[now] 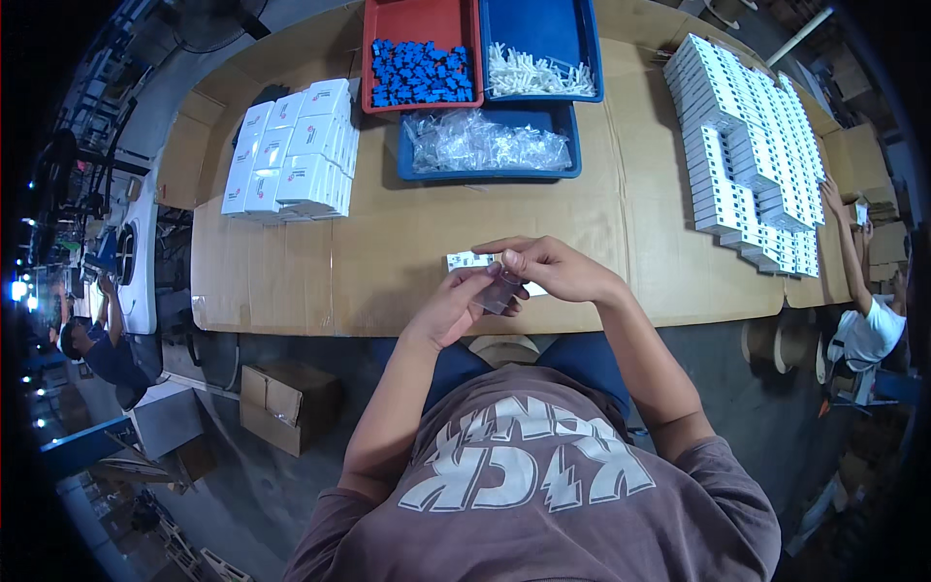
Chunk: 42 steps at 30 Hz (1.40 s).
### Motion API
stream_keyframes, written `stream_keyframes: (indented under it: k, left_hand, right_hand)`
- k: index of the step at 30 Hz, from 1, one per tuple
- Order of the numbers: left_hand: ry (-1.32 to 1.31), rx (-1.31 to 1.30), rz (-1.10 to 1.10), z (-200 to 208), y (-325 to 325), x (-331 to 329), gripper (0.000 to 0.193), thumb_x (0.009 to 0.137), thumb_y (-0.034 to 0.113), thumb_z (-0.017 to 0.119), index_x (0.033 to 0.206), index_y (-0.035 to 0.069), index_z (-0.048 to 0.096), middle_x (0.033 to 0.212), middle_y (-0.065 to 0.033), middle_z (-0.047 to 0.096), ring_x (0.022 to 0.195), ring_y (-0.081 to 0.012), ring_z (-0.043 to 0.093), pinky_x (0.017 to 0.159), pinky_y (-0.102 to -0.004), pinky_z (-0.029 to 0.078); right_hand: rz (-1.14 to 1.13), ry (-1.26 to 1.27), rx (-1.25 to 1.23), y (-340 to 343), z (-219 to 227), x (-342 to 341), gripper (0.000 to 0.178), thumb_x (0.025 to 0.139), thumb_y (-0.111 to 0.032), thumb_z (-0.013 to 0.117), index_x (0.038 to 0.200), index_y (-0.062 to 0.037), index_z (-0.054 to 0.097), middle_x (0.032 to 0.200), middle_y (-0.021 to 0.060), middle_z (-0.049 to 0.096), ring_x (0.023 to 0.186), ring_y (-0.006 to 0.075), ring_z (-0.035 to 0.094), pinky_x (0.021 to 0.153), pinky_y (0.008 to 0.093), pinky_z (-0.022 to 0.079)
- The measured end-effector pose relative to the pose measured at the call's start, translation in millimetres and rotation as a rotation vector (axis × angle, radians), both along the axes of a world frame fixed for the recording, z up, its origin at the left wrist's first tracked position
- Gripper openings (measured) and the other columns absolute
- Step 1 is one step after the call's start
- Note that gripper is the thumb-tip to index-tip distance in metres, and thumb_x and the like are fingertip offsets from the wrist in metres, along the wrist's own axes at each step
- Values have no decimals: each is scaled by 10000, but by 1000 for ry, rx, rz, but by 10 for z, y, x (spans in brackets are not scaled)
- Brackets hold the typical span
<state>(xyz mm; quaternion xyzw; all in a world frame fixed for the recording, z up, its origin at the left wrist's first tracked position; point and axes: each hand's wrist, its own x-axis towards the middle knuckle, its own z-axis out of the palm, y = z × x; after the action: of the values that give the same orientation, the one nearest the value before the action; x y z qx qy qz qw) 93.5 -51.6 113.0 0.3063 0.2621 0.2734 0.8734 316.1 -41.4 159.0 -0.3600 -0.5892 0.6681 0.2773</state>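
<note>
Over cardboard tabletop, I see left hand and right hand pinching plastic bag, probably slippery, best held by edge.

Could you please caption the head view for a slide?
Left hand and right hand hold a small clear bag at a table bearing trays and boxes.

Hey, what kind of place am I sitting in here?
Probably a packing area in a factory or workshop: stacked white boxes, a red tray of small blue parts, and other people nearby.
</note>
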Motion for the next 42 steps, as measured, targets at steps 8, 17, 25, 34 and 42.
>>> stream_keyframes:
  k: [8, 17, 25, 34, 42]
  left_hand:
    - [-9, -77, -43, -117, 25, -20, 405, 1081, 346, 503, 1303, 22, 601, 1127, -130, 710, 954, -262, 714, 876, -418, 593]
    - [-77, -210, 26, -262, 89, -27, 342, 1065, 288, 537, 1255, 19, 629, 1079, -111, 710, 894, -227, 702, 863, -395, 582]
    - [-61, -340, 113, -479, 61, -175, 381, 1068, 246, 540, 1340, -15, 587, 1138, -111, 694, 910, -185, 660, 846, -371, 564]
    - [4, -295, 62, -596, 70, -37, 384, 1061, 290, 542, 1296, -4, 620, 1200, -125, 699, 1001, -200, 664, 887, -383, 548]
    - [155, -314, 24, -575, 82, -30, 412, 1058, 345, 556, 1299, 23, 646, 1222, -107, 701, 961, -167, 629, 938, -362, 524]
  right_hand:
    - [144, -118, -33, 56, 29, -40, 691, 1086, -556, 379, 1258, 45, 675, 1437, 184, 598, 1130, 240, 621, 963, 389, 505]
    - [153, -153, -23, 193, 102, -32, 566, 1085, -458, 479, 1241, 46, 684, 1419, 208, 606, 1207, 280, 618, 1008, 397, 496]
    - [-278, -271, 186, 900, -258, 312, 326, 1033, -262, 638, 1152, 27, 733, 1116, 150, 747, 950, 187, 685, 854, 335, 542]
    - [-856, -796, 722, 2858, -564, 652, 143, 892, -165, 672, 969, -86, 763, 952, 134, 732, 898, 356, 704, 784, 451, 556]
    - [-658, -1126, 1090, 3732, -807, 679, 133, 810, -129, 674, 906, -145, 766, 943, 102, 651, 973, 315, 654, 797, 465, 538]
